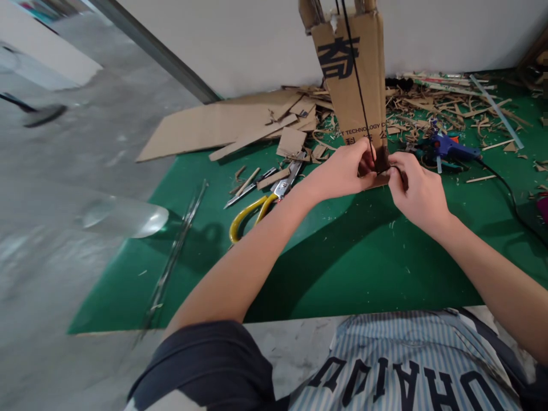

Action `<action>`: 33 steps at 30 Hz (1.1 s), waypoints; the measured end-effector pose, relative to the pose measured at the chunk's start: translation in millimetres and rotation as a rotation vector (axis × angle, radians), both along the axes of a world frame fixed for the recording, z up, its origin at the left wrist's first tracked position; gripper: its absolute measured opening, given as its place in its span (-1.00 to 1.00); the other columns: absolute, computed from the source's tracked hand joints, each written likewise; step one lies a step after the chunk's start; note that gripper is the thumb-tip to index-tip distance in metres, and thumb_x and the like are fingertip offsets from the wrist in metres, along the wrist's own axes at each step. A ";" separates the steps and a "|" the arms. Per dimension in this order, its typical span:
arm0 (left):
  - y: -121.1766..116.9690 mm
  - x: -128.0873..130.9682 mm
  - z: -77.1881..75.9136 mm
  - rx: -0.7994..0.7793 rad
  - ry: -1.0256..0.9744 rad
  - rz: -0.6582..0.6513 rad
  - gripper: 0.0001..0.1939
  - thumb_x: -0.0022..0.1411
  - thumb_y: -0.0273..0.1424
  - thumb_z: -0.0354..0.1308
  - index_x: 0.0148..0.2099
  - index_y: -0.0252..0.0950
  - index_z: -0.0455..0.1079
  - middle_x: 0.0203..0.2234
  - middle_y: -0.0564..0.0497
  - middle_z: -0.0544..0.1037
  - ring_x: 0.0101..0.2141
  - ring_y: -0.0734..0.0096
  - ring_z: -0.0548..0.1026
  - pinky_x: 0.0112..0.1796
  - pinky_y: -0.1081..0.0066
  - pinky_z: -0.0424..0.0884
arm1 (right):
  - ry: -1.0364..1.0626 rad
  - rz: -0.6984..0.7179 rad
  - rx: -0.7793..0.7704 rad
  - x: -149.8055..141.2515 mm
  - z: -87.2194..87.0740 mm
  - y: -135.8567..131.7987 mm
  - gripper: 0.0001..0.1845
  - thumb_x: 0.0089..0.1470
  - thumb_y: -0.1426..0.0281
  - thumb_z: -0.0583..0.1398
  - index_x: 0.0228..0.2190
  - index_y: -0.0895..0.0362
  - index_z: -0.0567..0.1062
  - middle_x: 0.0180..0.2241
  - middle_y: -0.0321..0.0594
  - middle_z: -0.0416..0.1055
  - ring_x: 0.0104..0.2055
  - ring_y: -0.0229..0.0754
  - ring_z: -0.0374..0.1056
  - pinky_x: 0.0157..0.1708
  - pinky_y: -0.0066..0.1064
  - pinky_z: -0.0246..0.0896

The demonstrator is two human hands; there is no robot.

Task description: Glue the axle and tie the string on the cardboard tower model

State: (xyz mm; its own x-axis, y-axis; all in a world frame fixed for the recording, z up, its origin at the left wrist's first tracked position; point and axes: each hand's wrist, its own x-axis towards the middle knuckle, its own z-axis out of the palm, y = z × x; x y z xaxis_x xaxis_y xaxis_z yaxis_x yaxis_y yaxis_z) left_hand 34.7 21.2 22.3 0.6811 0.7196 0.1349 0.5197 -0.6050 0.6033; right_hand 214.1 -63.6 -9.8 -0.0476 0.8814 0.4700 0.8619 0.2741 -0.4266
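A tall cardboard column [353, 74] with black printed characters stands upright on the green mat [342, 257]. A thin black cord [357, 80] runs down its front face. My left hand [342, 171] is closed at the column's base, fingers pinching the cord against the cardboard. My right hand [417, 191] is closed too, pinching the cord's lower end beside the base. The two hands almost touch each other.
Yellow-handled scissors [261, 202] and a craft knife [246, 191] lie left of my hands. A blue glue gun [447, 148] with a black cable lies right. Cardboard sheets [205, 128] and scraps [440, 103] cover the mat's far side. A metal ruler [175, 254] lies at the left edge.
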 end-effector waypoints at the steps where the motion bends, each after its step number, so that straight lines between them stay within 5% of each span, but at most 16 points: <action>1: 0.2 -0.3 -0.5 0.011 0.005 0.016 -0.79 0.18 -0.37 0.26 -0.19 -0.23 0.29 -0.33 0.00 0.59 -0.32 0.32 0.57 -0.32 0.35 0.41 | 0.015 -0.003 0.019 0.4 0.4 0.1 -0.60 0.37 0.36 -0.05 0.02 0.16 0.49 -0.13 -0.04 0.63 -0.24 -0.09 0.52 -0.31 -0.35 0.26; 7: -1.4 -0.4 -1.9 0.132 0.063 -0.036 -0.77 0.21 -0.31 0.30 -0.29 -0.21 0.27 -0.37 0.03 0.54 -0.32 0.30 0.53 -0.29 0.33 0.36 | 0.040 0.005 0.040 0.7 0.3 0.1 -0.64 0.39 0.38 -0.03 -0.06 0.11 0.54 -0.11 -0.07 0.63 -0.24 -0.13 0.50 -0.23 -0.34 0.31; 11: -3.9 2.1 -3.7 0.197 0.058 -0.092 -0.92 0.30 -0.35 0.20 -0.24 -0.22 0.37 -0.33 -0.01 0.54 -0.30 0.30 0.50 -0.26 0.33 0.37 | 0.081 0.026 0.055 0.7 -0.4 0.8 -0.64 0.39 0.37 -0.02 -0.06 0.10 0.56 -0.11 -0.10 0.63 -0.22 -0.14 0.52 -0.23 -0.36 0.35; 16: -1.3 1.0 -6.4 0.224 0.050 -0.062 -0.88 0.34 -0.39 0.12 -0.20 -0.25 0.49 -0.27 -0.05 0.58 -0.23 0.28 0.53 -0.16 0.30 0.42 | 0.113 0.014 0.052 0.5 -3.3 1.4 -0.66 0.38 0.35 0.00 -0.09 0.11 0.56 -0.19 -0.10 0.64 -0.26 -0.16 0.51 -0.28 -0.38 0.34; 21: 3.7 -3.3 -4.1 0.168 0.054 -0.034 -0.87 0.24 -0.47 0.15 -0.22 -0.26 0.52 -0.35 0.02 0.61 -0.32 0.35 0.55 -0.21 0.35 0.42 | -0.042 0.029 -0.183 -5.2 -8.7 -1.4 -0.79 0.23 0.41 0.11 -0.29 0.16 0.56 -0.43 -0.14 0.57 -0.41 -0.14 0.44 -0.37 -0.34 0.17; 25: 2.7 -3.9 -2.8 0.145 0.072 -0.052 -0.86 0.26 -0.44 0.14 -0.20 -0.25 0.53 -0.36 0.02 0.62 -0.35 0.36 0.54 -0.24 0.36 0.42 | -0.212 0.014 -0.392 -9.4 -5.9 -2.1 -0.77 0.23 0.43 0.12 -0.25 0.17 0.59 -0.37 -0.10 0.60 -0.40 -0.10 0.44 -0.43 -0.32 0.00; 33: -5.7 6.6 -13.3 0.311 0.144 -0.022 -0.76 0.34 -0.49 0.03 -0.11 -0.28 0.53 -0.25 -0.10 0.61 -0.22 0.23 0.55 -0.15 0.27 0.42 | -0.335 -0.076 -0.444 -9.6 -3.1 3.8 -0.61 0.38 0.31 0.03 -0.11 0.13 0.64 -0.31 -0.03 0.64 -0.37 -0.01 0.50 -0.45 -0.30 -0.06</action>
State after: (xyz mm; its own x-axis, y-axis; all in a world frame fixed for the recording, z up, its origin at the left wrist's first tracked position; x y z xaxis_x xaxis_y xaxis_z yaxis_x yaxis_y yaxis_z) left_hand 41.3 15.5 9.0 0.7242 0.6438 0.2471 0.5706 -0.7607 0.3096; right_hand 204.5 -59.8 -12.9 -0.0596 0.9980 0.0231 0.9805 0.0629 -0.1863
